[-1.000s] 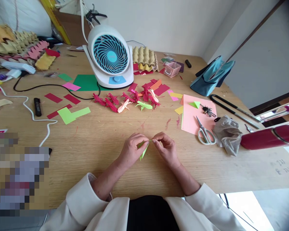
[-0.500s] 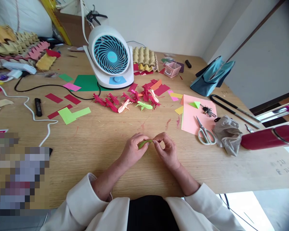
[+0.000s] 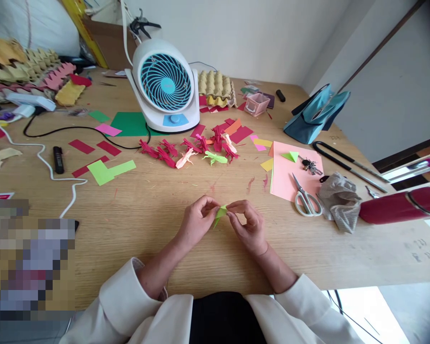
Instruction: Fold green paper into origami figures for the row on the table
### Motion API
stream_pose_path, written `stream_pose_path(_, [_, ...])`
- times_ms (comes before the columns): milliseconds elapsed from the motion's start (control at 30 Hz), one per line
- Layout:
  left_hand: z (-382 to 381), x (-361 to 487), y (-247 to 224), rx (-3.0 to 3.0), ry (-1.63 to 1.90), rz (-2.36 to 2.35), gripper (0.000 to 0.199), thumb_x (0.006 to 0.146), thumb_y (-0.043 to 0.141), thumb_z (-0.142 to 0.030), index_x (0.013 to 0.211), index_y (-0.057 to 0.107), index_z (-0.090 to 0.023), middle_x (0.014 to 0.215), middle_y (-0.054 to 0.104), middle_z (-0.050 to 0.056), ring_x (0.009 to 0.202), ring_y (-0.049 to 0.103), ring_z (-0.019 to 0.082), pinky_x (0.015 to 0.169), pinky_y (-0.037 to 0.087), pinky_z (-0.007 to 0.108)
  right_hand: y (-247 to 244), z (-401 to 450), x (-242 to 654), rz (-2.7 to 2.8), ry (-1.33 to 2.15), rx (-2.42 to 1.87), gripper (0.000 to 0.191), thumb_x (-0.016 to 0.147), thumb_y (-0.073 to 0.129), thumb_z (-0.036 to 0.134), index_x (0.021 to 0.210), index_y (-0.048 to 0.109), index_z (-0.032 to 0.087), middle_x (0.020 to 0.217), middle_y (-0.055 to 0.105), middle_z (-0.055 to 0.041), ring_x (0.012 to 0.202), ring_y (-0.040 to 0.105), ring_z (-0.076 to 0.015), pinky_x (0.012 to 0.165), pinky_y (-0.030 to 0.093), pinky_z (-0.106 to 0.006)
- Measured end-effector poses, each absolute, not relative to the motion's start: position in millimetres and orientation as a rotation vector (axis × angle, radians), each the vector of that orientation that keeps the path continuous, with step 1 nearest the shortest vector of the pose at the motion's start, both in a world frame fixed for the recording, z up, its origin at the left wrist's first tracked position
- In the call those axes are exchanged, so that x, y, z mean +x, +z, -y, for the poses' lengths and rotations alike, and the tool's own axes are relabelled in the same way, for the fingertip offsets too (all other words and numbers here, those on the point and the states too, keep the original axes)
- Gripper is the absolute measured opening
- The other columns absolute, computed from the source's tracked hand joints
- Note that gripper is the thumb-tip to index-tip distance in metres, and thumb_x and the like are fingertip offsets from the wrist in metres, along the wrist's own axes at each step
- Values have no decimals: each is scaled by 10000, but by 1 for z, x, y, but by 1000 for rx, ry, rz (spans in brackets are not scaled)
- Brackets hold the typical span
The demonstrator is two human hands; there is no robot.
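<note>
Between my two hands is a small piece of folded light green paper (image 3: 220,212), held just above the table. My left hand (image 3: 199,217) pinches its left side between thumb and fingers. On the other side, my right hand (image 3: 249,224) grips the right edge with thumb and forefinger. One narrow green flap points down toward the table. Beyond my hands lies a row of folded paper figures, among them a light green one (image 3: 215,158), a peach one (image 3: 185,158) and several red ones (image 3: 166,156).
A white fan (image 3: 166,86) stands behind the figures. To the right are scissors (image 3: 307,198) on pink paper (image 3: 283,177), keys (image 3: 311,166), a grey cloth (image 3: 339,200) and a red bottle (image 3: 401,206). Leftward lie green paper (image 3: 105,173), a black marker (image 3: 58,160) and a white cable (image 3: 73,191).
The green paper has turned between my fingers, so more of its face and a downward flap now show. Both hands remain in nearly the same place.
</note>
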State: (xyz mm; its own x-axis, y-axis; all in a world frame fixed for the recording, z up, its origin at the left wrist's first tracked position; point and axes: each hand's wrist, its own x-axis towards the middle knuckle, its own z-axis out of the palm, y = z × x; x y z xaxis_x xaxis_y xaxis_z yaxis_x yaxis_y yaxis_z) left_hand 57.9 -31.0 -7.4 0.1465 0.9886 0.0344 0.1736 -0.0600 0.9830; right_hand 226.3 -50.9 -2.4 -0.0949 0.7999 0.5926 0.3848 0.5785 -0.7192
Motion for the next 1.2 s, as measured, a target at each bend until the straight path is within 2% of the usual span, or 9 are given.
stream_pose_path(267, [29, 60, -10, 1285, 967, -1056, 297, 783, 734, -408, 911, 627, -163, 912, 730, 63, 871, 697, 187, 787, 548, 287, -5, 51, 227, 1682, 409, -1011, 108, 898, 611, 131, 905, 615, 239, 877, 683, -47, 814, 664, -186, 721, 546, -348])
stream_pose_path(367, [29, 61, -10, 1265, 969, -1042, 307, 774, 742, -417, 899, 631, -159, 903, 729, 61, 864, 691, 183, 762, 540, 276, -6, 51, 227, 1695, 403, -987, 137, 886, 618, 106, 925, 619, 237, 896, 682, -50, 830, 666, -185, 728, 545, -345])
stream_pose_path(533, [28, 60, -11, 1236, 1003, -1089, 294, 774, 740, -416, 871, 654, -152, 824, 716, 39, 754, 666, 152, 672, 506, 241, -5, 52, 227, 1749, 413, -946, 153, 882, 628, 109, 953, 624, 244, 915, 686, -57, 856, 669, -194, 743, 557, -358])
stream_pose_path(800, [27, 58, -8, 1286, 1034, -1161, 207, 782, 713, -349, 791, 656, -150, 714, 676, 5, 648, 613, 121, 613, 467, 218, -4, 55, 226, 1879, 457, -834, 191, 886, 634, 128, 1038, 620, 243, 961, 676, -69, 923, 654, -200, 778, 565, -359])
stream_pose_path(1000, [27, 56, -3, 1411, 1023, -1183, 167, 811, 671, -308, 775, 643, -148, 709, 648, 0, 653, 593, 111, 586, 438, 198, -4, 52, 227, 1813, 511, -918, 105, 898, 631, 185, 993, 635, 231, 886, 620, -56, 850, 605, -196, 737, 533, -354])
stream_pose_path(1200, [28, 56, 1, 1500, 1049, -1106, 107, 827, 632, -239, 767, 623, -151, 740, 635, -1, 688, 589, 107, 609, 447, 187, -1, 47, 227, 1782, 593, -1065, 156, 870, 685, 286, 993, 616, 220, 954, 615, -66, 920, 573, -225, 832, 475, -404])
